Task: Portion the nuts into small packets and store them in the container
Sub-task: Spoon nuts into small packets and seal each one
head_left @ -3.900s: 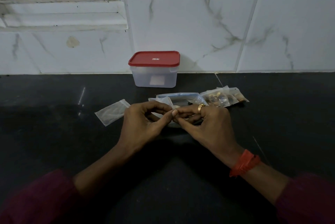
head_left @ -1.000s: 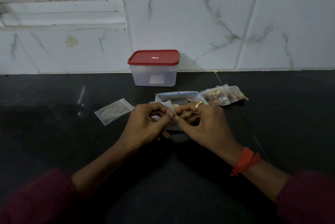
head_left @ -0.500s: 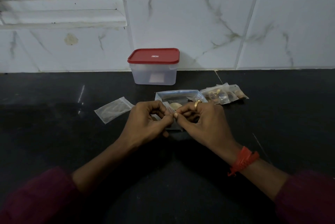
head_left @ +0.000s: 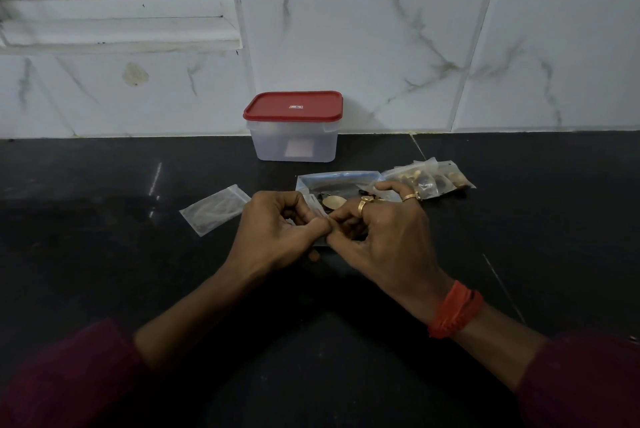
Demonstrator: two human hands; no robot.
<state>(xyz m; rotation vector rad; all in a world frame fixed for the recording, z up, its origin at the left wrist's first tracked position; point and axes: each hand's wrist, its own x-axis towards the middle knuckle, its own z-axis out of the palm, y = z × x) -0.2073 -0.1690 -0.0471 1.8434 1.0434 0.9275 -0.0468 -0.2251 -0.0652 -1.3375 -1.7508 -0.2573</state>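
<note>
Pinched from both sides at its top edge: a small clear plastic packet [head_left: 313,206], caught between thumb and forefinger of the left hand [head_left: 277,230] and of the right hand [head_left: 381,237], fingertips pressed together and almost meeting, remaining fingers curled in. Mostly hidden behind the knuckles, only a strip of glossy film showing; contents hard to make out, apart from one pale rounded nut [head_left: 333,202] just behind, either inside it or in the bag beyond, cannot tell which. Held low at the middle of the black stone countertop [head_left: 104,254], touching or hovering unclear. A red band [head_left: 453,310] round the right wrist, maroon sleeves [head_left: 69,375] cut off by the bottom edge. Just behind the hands, a large blue-tinted zip bag [head_left: 341,180], partly covered; to its right, a cluster of filled clear packets [head_left: 429,178]; to the left, an empty clear packet [head_left: 214,209]. Farther back, against the white veined tiles [head_left: 381,47], a translucent plastic container [head_left: 294,147] with its red lid [head_left: 292,105] on.
</note>
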